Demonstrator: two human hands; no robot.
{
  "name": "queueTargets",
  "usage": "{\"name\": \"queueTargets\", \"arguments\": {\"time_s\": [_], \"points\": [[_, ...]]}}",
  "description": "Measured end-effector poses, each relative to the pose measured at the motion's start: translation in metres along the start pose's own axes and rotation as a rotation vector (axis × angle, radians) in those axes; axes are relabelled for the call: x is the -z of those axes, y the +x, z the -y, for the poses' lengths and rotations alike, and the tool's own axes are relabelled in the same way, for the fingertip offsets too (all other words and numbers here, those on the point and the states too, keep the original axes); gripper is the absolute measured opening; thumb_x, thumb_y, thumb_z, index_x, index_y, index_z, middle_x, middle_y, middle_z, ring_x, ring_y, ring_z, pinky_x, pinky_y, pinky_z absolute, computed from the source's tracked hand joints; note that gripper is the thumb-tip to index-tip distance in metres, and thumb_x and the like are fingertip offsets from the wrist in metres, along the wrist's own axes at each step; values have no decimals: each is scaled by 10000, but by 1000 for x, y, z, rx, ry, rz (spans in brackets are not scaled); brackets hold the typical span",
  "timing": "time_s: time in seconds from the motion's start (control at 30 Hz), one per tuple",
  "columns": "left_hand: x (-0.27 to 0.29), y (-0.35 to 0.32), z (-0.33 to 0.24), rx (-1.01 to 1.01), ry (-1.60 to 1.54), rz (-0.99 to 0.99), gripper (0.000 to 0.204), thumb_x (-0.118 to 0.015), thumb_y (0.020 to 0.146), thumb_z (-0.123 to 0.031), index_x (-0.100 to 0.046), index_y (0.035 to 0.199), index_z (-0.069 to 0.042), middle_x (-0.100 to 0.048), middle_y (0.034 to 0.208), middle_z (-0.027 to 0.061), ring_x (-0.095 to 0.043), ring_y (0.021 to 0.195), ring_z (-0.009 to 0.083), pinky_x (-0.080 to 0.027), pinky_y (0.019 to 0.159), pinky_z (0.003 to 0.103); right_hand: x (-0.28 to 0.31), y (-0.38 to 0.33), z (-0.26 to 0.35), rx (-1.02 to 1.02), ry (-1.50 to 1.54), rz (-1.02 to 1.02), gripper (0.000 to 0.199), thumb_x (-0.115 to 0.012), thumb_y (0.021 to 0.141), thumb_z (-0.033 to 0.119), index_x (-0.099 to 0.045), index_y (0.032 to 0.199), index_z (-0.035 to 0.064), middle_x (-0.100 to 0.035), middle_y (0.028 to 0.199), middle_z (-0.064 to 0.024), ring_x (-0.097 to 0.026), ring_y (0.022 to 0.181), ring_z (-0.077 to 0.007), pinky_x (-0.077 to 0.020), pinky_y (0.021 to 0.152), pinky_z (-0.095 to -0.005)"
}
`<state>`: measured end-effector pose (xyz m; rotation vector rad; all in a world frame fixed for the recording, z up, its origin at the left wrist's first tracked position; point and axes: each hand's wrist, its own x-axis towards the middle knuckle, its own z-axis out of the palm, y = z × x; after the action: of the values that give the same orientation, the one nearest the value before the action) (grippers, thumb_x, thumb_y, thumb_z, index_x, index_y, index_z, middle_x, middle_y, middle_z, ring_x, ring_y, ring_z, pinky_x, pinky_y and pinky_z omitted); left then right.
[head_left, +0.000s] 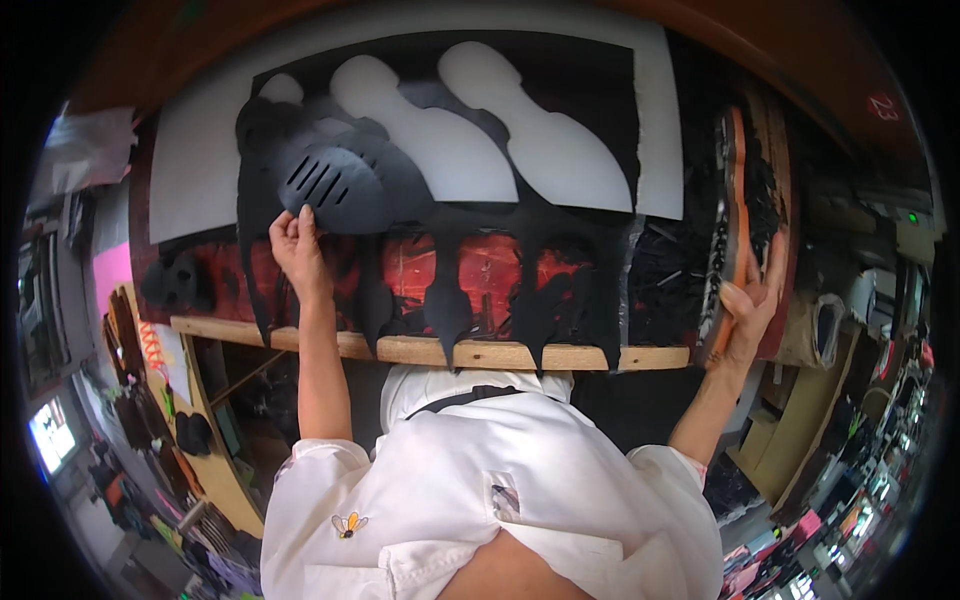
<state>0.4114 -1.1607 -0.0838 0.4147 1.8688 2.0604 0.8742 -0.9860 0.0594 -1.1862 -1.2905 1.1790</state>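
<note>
1. I stand at a worn red surface [490, 285], edged on my side by a pale wooden rail [405, 349], beneath a brown overhead slab [835, 75].
2. A white board [200, 180] lies across the far part; over it spreads a black sheet [590, 95] with sole-shaped openings, its near tongues reaching the rail.
3. Dark scraps [675, 265] litter the right of the surface; around it, crowded shelving and goods fill the room, with a bright window [50, 435] far to my left.
4. My left hand [298, 240] pinches the near edge of a slotted black piece [365, 200] between thumb and fingers, above the left part of the sheet.
5. The piece's long axis appears to run from upper left to lower right, its rounded tip pointing right; its far outline merges with the sheet.
6. My right hand [755, 305] closes thumb and outstretched fingers about the near part of an orange-edged strip [740, 200], at the right beside the scraps.
7. The strip's long axis runs nearly straight away from me, one end pointing toward the far side.
</note>
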Motion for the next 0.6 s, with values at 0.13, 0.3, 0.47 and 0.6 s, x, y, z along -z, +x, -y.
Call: {"name": "queueTargets", "arguments": {"time_s": [0.13, 0.3, 0.47, 0.6], "points": [[-1, 0, -2, 30, 26, -37, 321, -708, 926, -132, -521, 1148, 4, -595, 884, 16, -579, 728, 78, -532, 659, 243, -27, 38, -32, 237, -408, 42, 1036, -859, 660, 166, -307, 1532, 71, -486, 1407, -203, -526, 1234, -309, -451, 1025, -392], [-5, 0, -17, 135, 68, -59, 388, -724, 909, -130, -482, 1176, 11, -626, 868, 43, -618, 733, 114, -543, 651, 254, -34, 71, -82, 554, -1180, 80, 965, -836, 742, 380, -343, 1516, 81, -379, 1450, -220, -430, 1287, -381, -376, 1084, -448], [-16, -4, -44, 106, 255, 150, 460, -687, 934, -143, -387, 1224, 52, -626, 720, 96, -606, 530, 135, -476, 517, 222, -8, 123, -89, 340, -1063, 55, 367, -605, 983, 265, -627, 1269, 37, -607, 1183, -173, -609, 1057, -301, -479, 935, -358], [-33, -14, -45, 207, 139, 236, 466, -681, 936, -143, -335, 1192, 34, -624, 702, 106, -625, 532, 140, -448, 464, 221, 7, 162, -94, 452, -1106, -18, 251, -572, 1005, 211, -707, 1157, 65, -724, 1055, -153, -711, 914, -272, -539, 773, -363]]}}
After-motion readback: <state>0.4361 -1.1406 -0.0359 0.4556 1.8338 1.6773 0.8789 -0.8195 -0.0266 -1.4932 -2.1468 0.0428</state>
